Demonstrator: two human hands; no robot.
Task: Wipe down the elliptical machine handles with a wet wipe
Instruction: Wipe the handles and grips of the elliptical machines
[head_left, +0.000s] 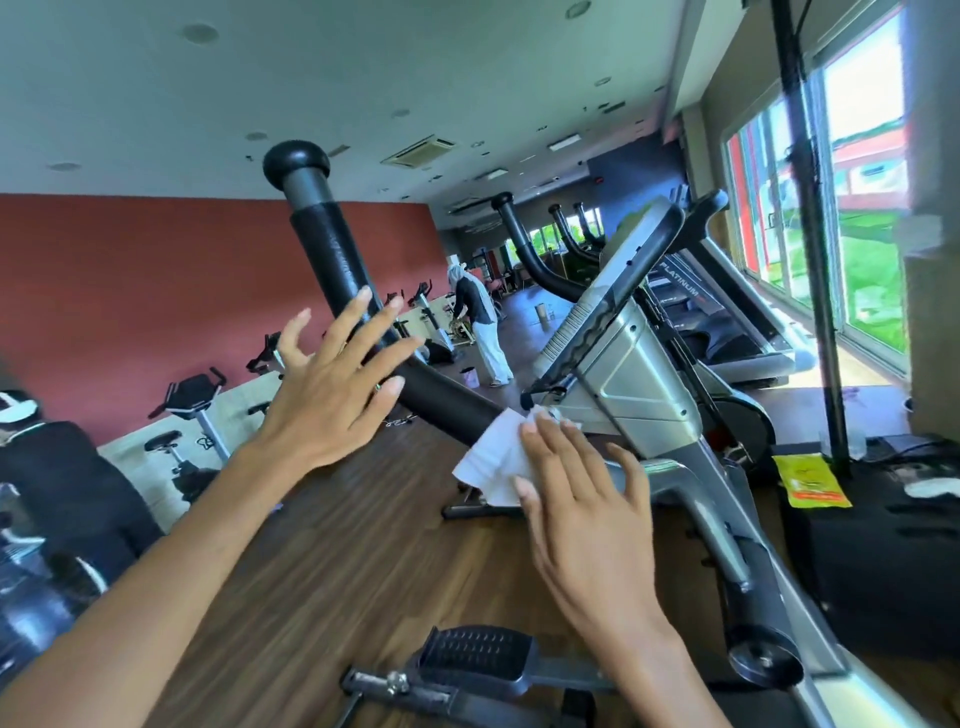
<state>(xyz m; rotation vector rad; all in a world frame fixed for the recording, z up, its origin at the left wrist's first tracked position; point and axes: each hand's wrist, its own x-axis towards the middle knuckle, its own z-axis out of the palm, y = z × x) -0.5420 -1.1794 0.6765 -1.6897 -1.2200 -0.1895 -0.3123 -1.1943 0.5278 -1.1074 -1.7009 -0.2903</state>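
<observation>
**Wipe pressed on the lower end of the handle**

The handle (332, 249) is a long black foam-covered bar. Its axis slants from a round cap at the upper left down to the right, then bends and runs on lower right toward the machine's frame.

At that lower end, where the foam stops, lies the white wipe (493, 452), crumpled, with a loose corner hanging under the handle. The right hand (582, 499) lies on top of it, fingers nearly straight, with the thumb and forefinger pressing the wipe down rather than pinching it.

The left hand (327, 389) is held in front of the handle's bend with its fingers straight and spread wide, holding nothing. Its fingertips overlap the foam, but I cannot tell if they touch it.

Just right of the handle stands the grey console (613, 322), tilted, close beside the wipe. Below the handle is a black pedal (478, 654) over the wood floor (332, 545). Far right of the handle, a yellow packet (810, 480) lies on a dark surface beside a black pole (810, 234). Behind the handle, exercise bikes (195, 400) line a red wall, and a person (480, 322) stands bent over one of them.
</observation>
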